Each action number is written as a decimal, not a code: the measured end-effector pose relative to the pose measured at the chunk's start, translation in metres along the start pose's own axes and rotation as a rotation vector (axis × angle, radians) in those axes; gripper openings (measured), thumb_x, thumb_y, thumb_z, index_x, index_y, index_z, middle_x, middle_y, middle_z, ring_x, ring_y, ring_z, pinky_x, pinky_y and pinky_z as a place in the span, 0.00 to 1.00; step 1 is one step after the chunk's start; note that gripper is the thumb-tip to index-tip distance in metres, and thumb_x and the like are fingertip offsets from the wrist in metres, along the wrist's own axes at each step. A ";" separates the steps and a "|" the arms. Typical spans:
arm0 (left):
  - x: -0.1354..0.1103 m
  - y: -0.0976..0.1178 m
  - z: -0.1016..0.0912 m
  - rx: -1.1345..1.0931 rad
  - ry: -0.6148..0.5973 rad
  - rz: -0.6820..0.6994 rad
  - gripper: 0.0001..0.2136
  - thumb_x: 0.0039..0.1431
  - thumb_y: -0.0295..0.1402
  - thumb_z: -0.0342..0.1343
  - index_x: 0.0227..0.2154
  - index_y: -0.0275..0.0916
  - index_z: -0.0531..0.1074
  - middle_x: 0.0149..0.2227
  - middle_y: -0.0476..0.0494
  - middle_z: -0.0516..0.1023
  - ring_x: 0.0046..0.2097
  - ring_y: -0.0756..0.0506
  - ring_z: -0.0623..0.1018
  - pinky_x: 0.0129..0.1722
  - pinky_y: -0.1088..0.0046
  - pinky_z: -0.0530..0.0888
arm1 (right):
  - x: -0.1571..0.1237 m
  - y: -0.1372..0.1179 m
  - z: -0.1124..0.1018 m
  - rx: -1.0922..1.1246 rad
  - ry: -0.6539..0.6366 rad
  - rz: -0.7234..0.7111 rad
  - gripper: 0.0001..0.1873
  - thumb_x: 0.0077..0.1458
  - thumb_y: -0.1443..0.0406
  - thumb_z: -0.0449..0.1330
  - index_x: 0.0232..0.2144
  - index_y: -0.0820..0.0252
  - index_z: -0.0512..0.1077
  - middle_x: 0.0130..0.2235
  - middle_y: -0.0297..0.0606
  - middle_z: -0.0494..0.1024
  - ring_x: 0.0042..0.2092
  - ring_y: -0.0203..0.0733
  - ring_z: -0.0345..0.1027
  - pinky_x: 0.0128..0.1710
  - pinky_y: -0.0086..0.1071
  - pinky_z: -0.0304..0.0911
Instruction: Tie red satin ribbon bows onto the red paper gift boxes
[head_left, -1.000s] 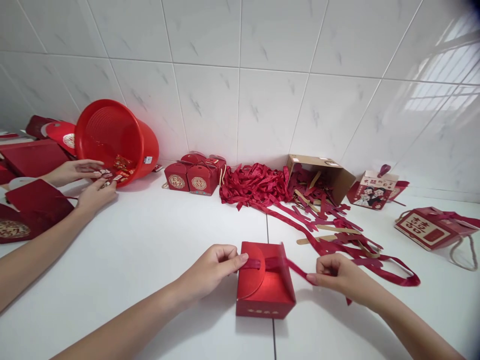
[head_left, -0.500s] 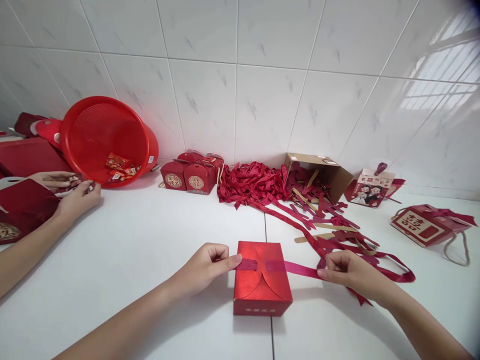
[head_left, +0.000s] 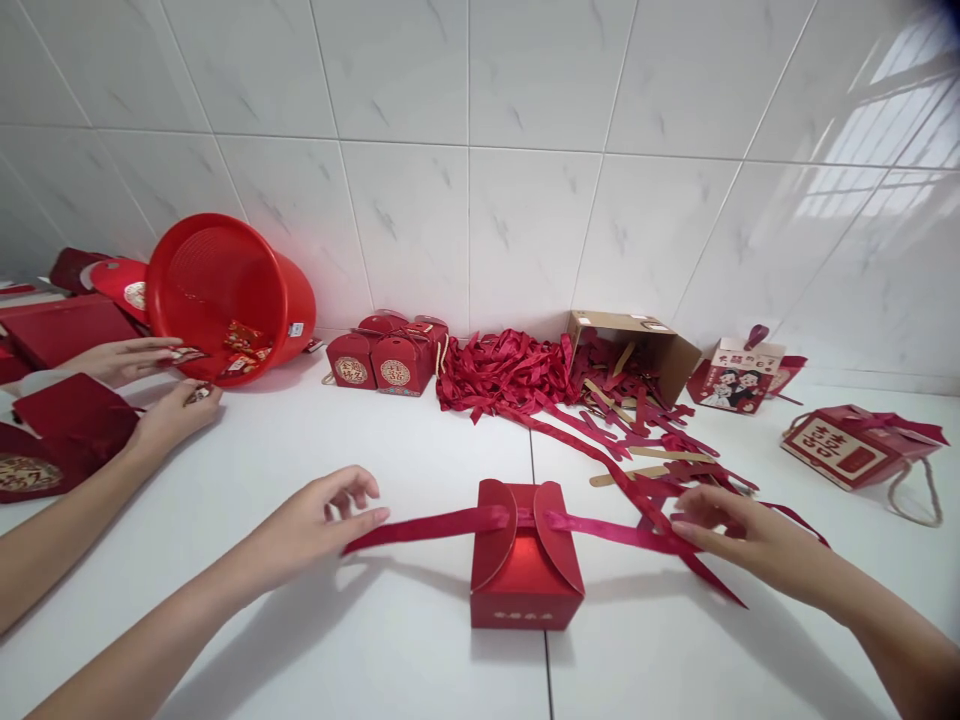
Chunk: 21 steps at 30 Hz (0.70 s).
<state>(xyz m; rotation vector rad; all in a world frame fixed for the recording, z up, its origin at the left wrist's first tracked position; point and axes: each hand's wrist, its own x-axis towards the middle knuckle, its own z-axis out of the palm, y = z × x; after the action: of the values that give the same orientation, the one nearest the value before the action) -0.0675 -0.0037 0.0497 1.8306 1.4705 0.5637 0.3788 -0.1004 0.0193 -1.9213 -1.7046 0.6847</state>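
A red gift box (head_left: 526, 590) stands on the white table in front of me, its curved top flaps partly raised. A magenta ribbon (head_left: 435, 525) runs through the flap slots and out to both sides. My left hand (head_left: 326, 515) is beside the ribbon's left end, thumb and fingers apart; the end hangs just below the thumb. Over the right part of the ribbon, my right hand (head_left: 724, 525) has its thumb and fingertips parted, near where the ribbon crosses another dark red ribbon (head_left: 630, 490).
At left, another person's hands (head_left: 169, 415) handle small wrapped sweets beside a tipped red basin (head_left: 289, 320) and an open red box (head_left: 67, 440). Behind lie red boxes (head_left: 394, 362), a ribbon heap (head_left: 506, 370) and a cardboard box (head_left: 679, 365). Two decorated boxes (head_left: 862, 445) stand right.
My left hand has moved left off the box, and my right hand slightly right. The ribbon now extends out on both sides, and the box's flaps have risen.
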 end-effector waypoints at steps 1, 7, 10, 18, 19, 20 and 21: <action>-0.006 -0.001 0.001 0.077 0.123 0.014 0.13 0.49 0.46 0.59 0.28 0.41 0.69 0.24 0.52 0.63 0.27 0.49 0.64 0.27 0.78 0.59 | -0.005 -0.002 0.002 -0.050 0.107 -0.034 0.20 0.49 0.48 0.61 0.39 0.54 0.71 0.41 0.39 0.73 0.40 0.45 0.67 0.35 0.33 0.64; -0.052 0.026 0.031 0.223 -0.329 0.144 0.14 0.59 0.46 0.49 0.37 0.49 0.77 0.28 0.47 0.75 0.30 0.44 0.72 0.30 0.75 0.62 | -0.040 -0.049 0.030 0.003 -0.285 -0.084 0.19 0.58 0.50 0.52 0.46 0.48 0.72 0.36 0.37 0.76 0.34 0.41 0.69 0.33 0.31 0.64; -0.054 0.029 0.053 0.194 -0.333 0.157 0.16 0.60 0.44 0.49 0.48 0.51 0.72 0.33 0.44 0.78 0.34 0.41 0.73 0.33 0.72 0.62 | -0.040 -0.063 0.055 0.030 -0.430 -0.075 0.22 0.58 0.51 0.53 0.52 0.46 0.69 0.31 0.36 0.75 0.31 0.40 0.66 0.32 0.31 0.60; -0.029 0.031 0.079 -0.734 -0.276 -0.192 0.24 0.55 0.28 0.53 0.56 0.47 0.61 0.41 0.47 0.70 0.33 0.50 0.71 0.30 0.76 0.65 | -0.029 -0.061 0.089 1.315 -0.283 0.274 0.34 0.46 0.58 0.68 0.54 0.44 0.62 0.51 0.38 0.70 0.33 0.32 0.68 0.30 0.26 0.63; -0.029 0.035 0.081 -0.929 -0.267 -0.242 0.24 0.54 0.25 0.54 0.54 0.46 0.63 0.43 0.47 0.70 0.33 0.51 0.71 0.28 0.76 0.65 | -0.029 -0.061 0.089 1.485 -0.232 0.313 0.28 0.45 0.60 0.69 0.49 0.46 0.67 0.51 0.37 0.70 0.36 0.32 0.69 0.32 0.26 0.65; -0.030 0.039 0.082 -1.112 -0.241 -0.287 0.21 0.53 0.24 0.54 0.51 0.44 0.65 0.44 0.46 0.70 0.33 0.51 0.71 0.27 0.77 0.66 | -0.028 -0.062 0.089 1.612 -0.189 0.354 0.22 0.45 0.61 0.69 0.44 0.49 0.70 0.50 0.36 0.71 0.37 0.32 0.69 0.34 0.26 0.67; -0.031 0.043 0.084 -1.270 -0.196 -0.333 0.17 0.54 0.23 0.54 0.46 0.41 0.68 0.42 0.46 0.70 0.33 0.51 0.72 0.26 0.77 0.67 | -0.026 -0.062 0.089 1.699 -0.150 0.392 0.16 0.46 0.61 0.69 0.39 0.51 0.72 0.46 0.35 0.73 0.36 0.31 0.70 0.34 0.24 0.68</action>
<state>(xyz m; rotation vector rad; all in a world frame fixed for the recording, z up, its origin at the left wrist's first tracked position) 0.0124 -0.0589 0.0298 0.6061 0.8566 0.8374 0.2720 -0.1174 -0.0071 -0.8418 -0.2506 1.6546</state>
